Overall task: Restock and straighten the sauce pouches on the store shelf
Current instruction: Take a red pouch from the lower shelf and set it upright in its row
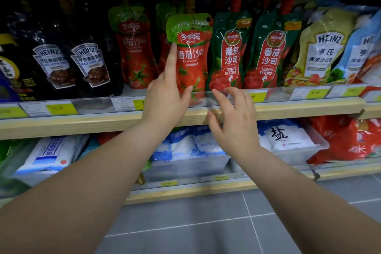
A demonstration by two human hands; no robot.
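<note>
Pale wood shelf (82, 123) across the whole width, clear price rail along its front edge, yellow tags (60, 108) tucked behind the rail. Lower shelf (185, 190) beneath, carrying white salt bags (288, 136) in clear bins and red packs (350, 140) toward the right end. Grey tiled floor (195, 222) at the bottom.

On the upper shelf, left to right: black pouches (70, 62) marked Heinz, standing upright near the left end; red-and-green ketchup pouches behind and beside the middle; dark green ketchup pouches (251, 51) right of centre, leaning a little; a beige Heinz pouch (321, 49) and a blue one (362, 47) at the right end, tilted left.

Front ketchup pouch (190, 55) at mid-shelf, upright, right at the front edge, base dipping behind the rail, forward of its neighbours in the row.

Left hand (168, 97) on that pouch: forefinger stretched up its left side, thumb pressed across the lower front, gripping it between them. Right hand (237, 115) just right of it, at the rail, fingers (218, 94) spread loosely and holding nothing, fingertips at the rail's top edge by the base of the green pouches; whether touching the pouches cannot be told.
</note>
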